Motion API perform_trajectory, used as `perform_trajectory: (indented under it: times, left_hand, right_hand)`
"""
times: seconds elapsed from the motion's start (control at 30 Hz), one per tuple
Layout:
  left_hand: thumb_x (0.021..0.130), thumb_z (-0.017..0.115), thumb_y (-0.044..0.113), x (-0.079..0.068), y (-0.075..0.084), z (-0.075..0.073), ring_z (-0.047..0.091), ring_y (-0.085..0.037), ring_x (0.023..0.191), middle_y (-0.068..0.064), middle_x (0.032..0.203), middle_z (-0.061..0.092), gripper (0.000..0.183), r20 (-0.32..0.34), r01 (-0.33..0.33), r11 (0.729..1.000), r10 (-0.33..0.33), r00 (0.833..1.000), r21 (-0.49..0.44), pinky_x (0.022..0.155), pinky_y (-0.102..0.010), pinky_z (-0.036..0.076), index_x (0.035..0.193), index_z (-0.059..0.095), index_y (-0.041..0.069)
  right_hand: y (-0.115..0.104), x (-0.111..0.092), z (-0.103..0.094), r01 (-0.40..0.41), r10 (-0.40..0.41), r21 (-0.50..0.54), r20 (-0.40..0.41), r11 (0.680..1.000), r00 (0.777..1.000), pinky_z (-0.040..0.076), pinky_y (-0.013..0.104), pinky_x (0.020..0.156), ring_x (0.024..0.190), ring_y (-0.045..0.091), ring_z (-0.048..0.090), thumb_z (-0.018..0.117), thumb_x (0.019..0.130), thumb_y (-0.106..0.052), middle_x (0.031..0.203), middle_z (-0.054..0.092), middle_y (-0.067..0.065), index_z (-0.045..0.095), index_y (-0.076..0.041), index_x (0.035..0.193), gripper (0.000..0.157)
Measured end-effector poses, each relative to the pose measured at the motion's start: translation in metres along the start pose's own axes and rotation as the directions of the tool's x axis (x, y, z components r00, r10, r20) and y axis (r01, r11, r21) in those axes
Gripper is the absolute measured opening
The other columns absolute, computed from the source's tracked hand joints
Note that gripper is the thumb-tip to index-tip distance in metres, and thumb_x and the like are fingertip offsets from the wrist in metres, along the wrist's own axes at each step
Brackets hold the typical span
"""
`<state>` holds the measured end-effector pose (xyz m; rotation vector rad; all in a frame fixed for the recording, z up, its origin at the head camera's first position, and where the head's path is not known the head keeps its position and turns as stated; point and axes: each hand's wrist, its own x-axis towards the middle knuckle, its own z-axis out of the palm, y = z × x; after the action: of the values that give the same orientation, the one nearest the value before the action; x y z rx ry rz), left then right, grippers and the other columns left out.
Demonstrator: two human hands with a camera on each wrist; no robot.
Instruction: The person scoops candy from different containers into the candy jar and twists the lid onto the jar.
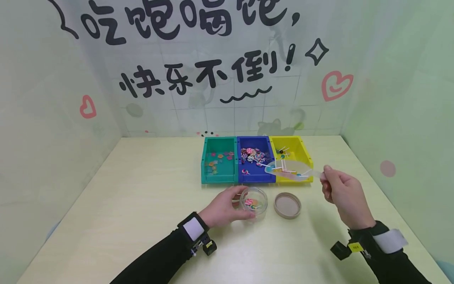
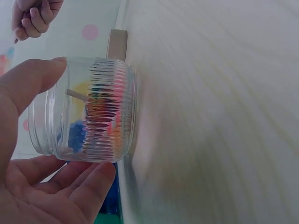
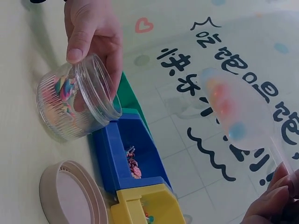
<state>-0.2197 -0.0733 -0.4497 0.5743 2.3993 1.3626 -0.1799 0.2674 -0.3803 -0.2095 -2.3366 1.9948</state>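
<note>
My left hand (image 1: pixel 227 208) grips a clear glass jar (image 1: pixel 253 201) standing on the table, thumb on one side and fingers on the other. Colourful small candy-like pieces (image 2: pixel 105 112) lie in the bottom of the jar, which has ribbed lower walls. In my right hand (image 1: pixel 345 197) is the handle of a translucent plastic spoon (image 1: pixel 291 169), pinched between thumb and fingers. The spoon is held in the air in front of the yellow bin (image 1: pixel 299 152) and carries several small stick pieces with coloured ends. Through its bowl (image 3: pixel 233 107), red and blue blobs show in the right wrist view.
A beige round lid (image 1: pixel 287 205) lies right of the jar. Behind the jar, a green bin (image 1: pixel 220 178) with flat coloured pieces and a blue bin (image 1: pixel 257 178) with swirl lollipop pieces adjoin the yellow one. A printed wall hanging (image 1: pixel 213 114) stands behind the table (image 1: pixel 142 177).
</note>
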Motion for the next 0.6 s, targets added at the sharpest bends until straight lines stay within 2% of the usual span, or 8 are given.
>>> perform_trajectory:
  times: [0.27, 0.43, 0.6]
  left_hand:
    - [0.092, 0.092, 0.027, 0.000, 0.001, -0.001, 0.061, -0.036, 0.139, -0.014, 0.147, 0.063, 0.079, 0.006, -0.014, 1.000, 0.014, 1.000, -0.013, 0.119, -0.050, 0.054, 0.157, 0.053, 0.005]
    - [0.092, 0.092, 0.025, 0.000, 0.002, -0.001, 0.061, -0.035, 0.138, -0.014, 0.146, 0.063, 0.078, 0.011, -0.016, 1.000, 0.017, 1.000, -0.022, 0.119, -0.049, 0.054, 0.157, 0.054, 0.005]
    - [0.092, 0.091, 0.024, -0.001, 0.003, -0.002, 0.061, -0.035, 0.138, -0.014, 0.146, 0.063, 0.078, 0.017, -0.012, 0.999, 0.013, 1.000, -0.032, 0.119, -0.049, 0.054, 0.157, 0.054, 0.005]
  right_hand:
    - [0.006, -0.003, -0.001, -0.004, 0.011, -0.091, 0.077, 0.996, 0.997, 0.048, 0.025, 0.065, 0.074, 0.013, 0.053, 0.053, 0.116, -0.047, 0.080, 0.057, -0.007, 0.071, -0.017, 0.095, 0.040]
    - [0.012, -0.003, 0.001, -0.028, 0.045, -0.158, 0.104, 0.987, 0.994, 0.048, 0.025, 0.066, 0.076, 0.013, 0.053, 0.052, 0.116, -0.048, 0.082, 0.056, -0.006, 0.070, -0.013, 0.099, 0.043]
    - [0.015, -0.001, 0.003, -0.020, 0.049, -0.208, 0.134, 0.978, 0.990, 0.047, 0.025, 0.065, 0.076, 0.014, 0.053, 0.052, 0.116, -0.046, 0.082, 0.056, -0.004, 0.070, -0.007, 0.104, 0.045]
